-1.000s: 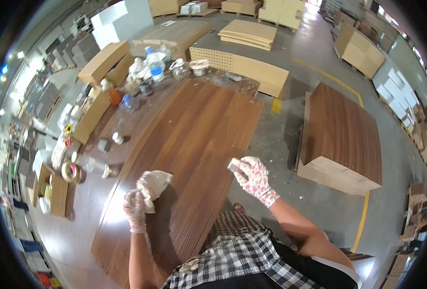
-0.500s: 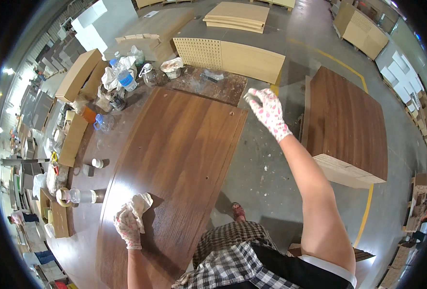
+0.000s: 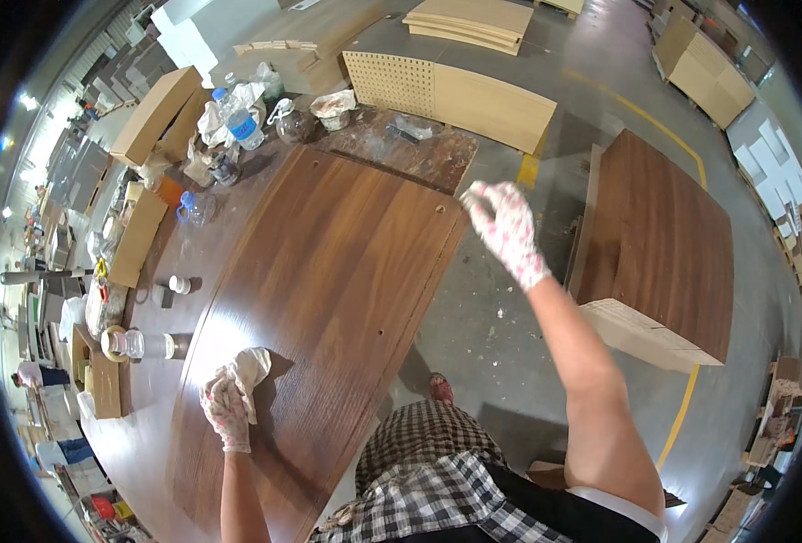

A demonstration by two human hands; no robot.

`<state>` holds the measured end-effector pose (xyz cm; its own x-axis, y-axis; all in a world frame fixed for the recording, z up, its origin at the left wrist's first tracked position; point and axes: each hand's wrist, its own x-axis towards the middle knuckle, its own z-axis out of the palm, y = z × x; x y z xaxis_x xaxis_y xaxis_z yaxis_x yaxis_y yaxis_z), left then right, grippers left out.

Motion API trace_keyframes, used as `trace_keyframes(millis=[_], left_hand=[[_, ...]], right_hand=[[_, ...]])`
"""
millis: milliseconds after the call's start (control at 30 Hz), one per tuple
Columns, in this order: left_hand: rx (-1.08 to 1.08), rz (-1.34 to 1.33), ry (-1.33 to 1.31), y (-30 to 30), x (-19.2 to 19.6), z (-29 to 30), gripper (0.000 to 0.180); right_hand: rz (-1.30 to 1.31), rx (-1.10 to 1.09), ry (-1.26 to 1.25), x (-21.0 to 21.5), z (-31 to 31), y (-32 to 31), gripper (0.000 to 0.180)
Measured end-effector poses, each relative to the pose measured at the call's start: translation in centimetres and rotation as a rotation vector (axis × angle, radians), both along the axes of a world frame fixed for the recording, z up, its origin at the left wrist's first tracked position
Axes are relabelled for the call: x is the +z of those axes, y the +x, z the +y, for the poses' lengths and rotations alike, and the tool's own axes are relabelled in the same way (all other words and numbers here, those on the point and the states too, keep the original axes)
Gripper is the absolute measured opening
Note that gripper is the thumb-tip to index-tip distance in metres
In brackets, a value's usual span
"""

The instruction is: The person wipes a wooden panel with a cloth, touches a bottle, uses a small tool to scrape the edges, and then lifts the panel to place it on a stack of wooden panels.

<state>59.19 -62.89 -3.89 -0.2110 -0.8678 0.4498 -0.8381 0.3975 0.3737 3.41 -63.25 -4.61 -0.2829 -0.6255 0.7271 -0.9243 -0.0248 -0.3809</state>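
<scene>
On dark wood panel: left hand clamped on cloth; right hand curled (contents unclear) above far corner

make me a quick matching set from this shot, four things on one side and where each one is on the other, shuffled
Things:
1. crumpled white cloth
2. clear plastic water bottle with blue label
3. pale perforated wooden board
4. right hand in floral glove

Places:
A. raised past the dark walnut panel's far right corner
B. under the left hand
C. standing behind the bench
D. among clutter, far left of bench

Pairs: 1-B, 2-D, 3-C, 4-A
</scene>
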Motion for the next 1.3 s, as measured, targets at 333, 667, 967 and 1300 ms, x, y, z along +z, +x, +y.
trace_keyframes(millis=[333,667,967,1300], left_hand=[[0.013,-0.073,-0.030,1.5,0.0,0.0,0.009],[-0.065,0.156,0.084,0.6,-0.2,0.6,0.012],[-0.064,0.343,0.122,8.8,-0.2,12.5,0.006],[-0.246,0.939,0.673,18.0,5.6,32.3,0.015]], right_hand=[[0.004,0.332,0.172,1.0,8.9,15.5,0.037],[-0.056,0.262,0.098,2.3,9.7,17.7,0.022],[-0.009,0.942,0.239,2.9,23.2,37.0,0.024],[0.027,0.923,0.365,3.2,25.2,43.6,0.019]])
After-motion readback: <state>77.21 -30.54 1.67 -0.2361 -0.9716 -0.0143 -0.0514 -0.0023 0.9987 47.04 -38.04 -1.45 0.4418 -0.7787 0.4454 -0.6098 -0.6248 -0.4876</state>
